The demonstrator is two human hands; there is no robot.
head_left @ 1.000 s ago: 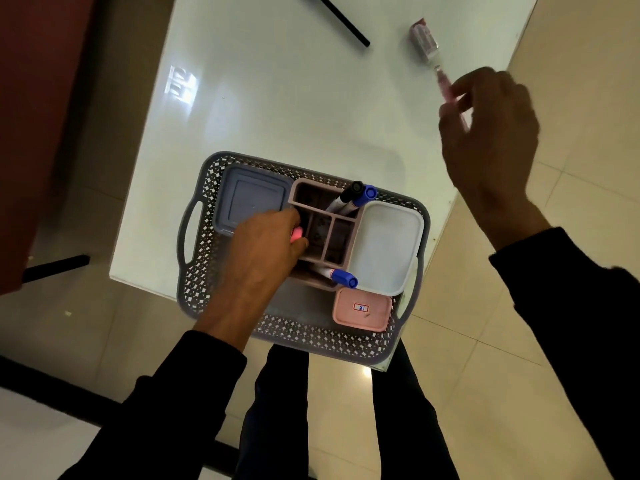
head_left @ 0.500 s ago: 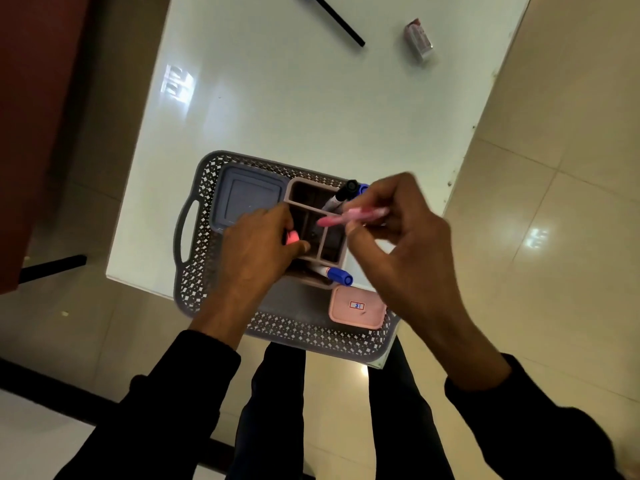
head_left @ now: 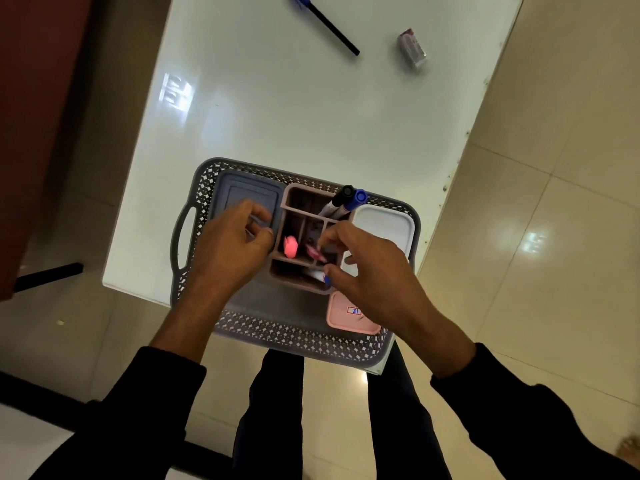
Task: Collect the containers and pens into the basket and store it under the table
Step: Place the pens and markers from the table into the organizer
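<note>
Lowering the pink pen (head_left: 314,252) into the pen holder (head_left: 304,237), I now have my right hand (head_left: 367,271) directly over its compartments, where half a second ago the pen was lying flat across the top between my fingers. A second ago this same hand was far out to my right, lifting that pen off the table (head_left: 277,109). Now only a short pink piece shows under my fingertips, so I judge the pen is almost seated, but I cannot tell if my fingers pinch it or have already let it go. My left hand (head_left: 232,244) has moved off the pink highlighter (head_left: 291,245), which stands free in the compartment just beside it; its fingers are loosely curled and hold nothing.

The basket (head_left: 194,216) sits under both hands with the grey container (head_left: 242,188), the white container (head_left: 384,220) and the pink container (head_left: 349,322) inside. Two markers (head_left: 346,200) stand in the holder beyond my right hand. So one more pen is in.

Far beyond my hands a black pen (head_left: 332,27) and a small wrapped item (head_left: 411,48) lie on the table. The pen's top is cut off by the frame, and the wrapper is too blurred to read. My right hand hides part of the holder, a blue cap (head_left: 326,279) and part of the pink lid.
</note>
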